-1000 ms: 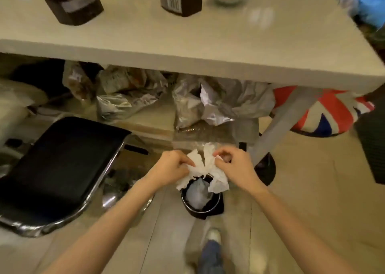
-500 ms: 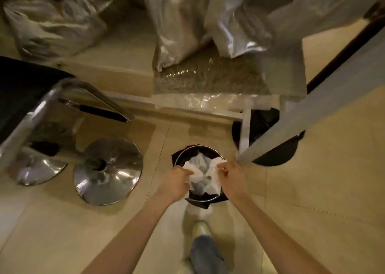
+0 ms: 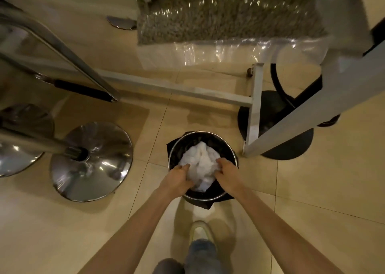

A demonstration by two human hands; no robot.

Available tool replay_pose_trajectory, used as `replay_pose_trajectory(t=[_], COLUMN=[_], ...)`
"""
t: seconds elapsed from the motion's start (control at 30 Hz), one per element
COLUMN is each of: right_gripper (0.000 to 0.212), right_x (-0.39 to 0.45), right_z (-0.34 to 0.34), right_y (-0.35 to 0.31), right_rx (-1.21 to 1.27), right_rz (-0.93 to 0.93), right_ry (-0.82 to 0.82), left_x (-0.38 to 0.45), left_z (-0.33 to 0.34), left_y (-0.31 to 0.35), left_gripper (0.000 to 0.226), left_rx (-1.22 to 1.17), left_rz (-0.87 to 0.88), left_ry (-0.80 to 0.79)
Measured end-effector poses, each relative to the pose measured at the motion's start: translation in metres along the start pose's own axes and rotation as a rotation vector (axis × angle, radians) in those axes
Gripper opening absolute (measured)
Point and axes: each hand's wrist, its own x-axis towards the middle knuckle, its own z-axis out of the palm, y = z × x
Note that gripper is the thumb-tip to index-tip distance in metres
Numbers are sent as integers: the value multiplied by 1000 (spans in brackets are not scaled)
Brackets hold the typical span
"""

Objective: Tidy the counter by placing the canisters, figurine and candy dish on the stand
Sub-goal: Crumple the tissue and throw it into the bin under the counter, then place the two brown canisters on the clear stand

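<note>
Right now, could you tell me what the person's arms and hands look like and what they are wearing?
Both forearms are bare from the bottom of the frame to the wrists, with no sleeves in view. The left hand and right hand wear no gloves, and no watch, bracelet or rings can be seen.

**Under the counter: bin, stools and floor**

A round bin [image 3: 203, 196] with a metal rim and black liner is seen on the tiled floor [image 3: 312, 190]; crumpled white paper [image 3: 201, 165] is heaped inside it. To its left a chrome stool base [image 3: 91, 161] is set, with a second base [image 3: 16, 148] partly cut off at the edge. A white frame leg [image 3: 255, 107] is planted right of the bin, before a black disc base [image 3: 291, 146]. A bag of pellets [image 3: 225, 15] is stored beyond. A shoe [image 3: 201, 231] is visible below the bin.
</note>
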Motion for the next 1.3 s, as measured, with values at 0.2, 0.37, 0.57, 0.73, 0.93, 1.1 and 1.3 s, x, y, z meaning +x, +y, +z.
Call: replay_pose_trajectory(t=[0.2, 0.37, 0.57, 0.73, 0.93, 1.1, 1.3], right_gripper=[35, 27, 34, 38, 34, 38, 40], right_x=[-72, -153, -252, -334, -397, -405, -387], right_z=[-72, -153, -250, -319, -375, -404, -445], right_y=[-65, -146, -250, -339, -427, -489, -535], right_rx=[-88, -147, -262, -315, -347, -400, -416], right_rz=[-67, -156, -285, -425, -635, -728, -825], right_ry=[-21, -58, -44, 51, 212, 461, 719], left_x=[-77, -171, -298, -391, -468, -492, -491], left_z=[-68, -155, -265, -348, -433, -492, -548], left_y=[39, 102, 171, 208, 234, 252, 275], left_gripper=[44, 42, 40, 46, 35, 37, 43], left_rx=[28, 93, 129, 158, 151, 205, 213], left_rz=[62, 151, 345, 439, 537, 533, 571], left_ry=[9, 9, 165, 347, 549, 717, 876])
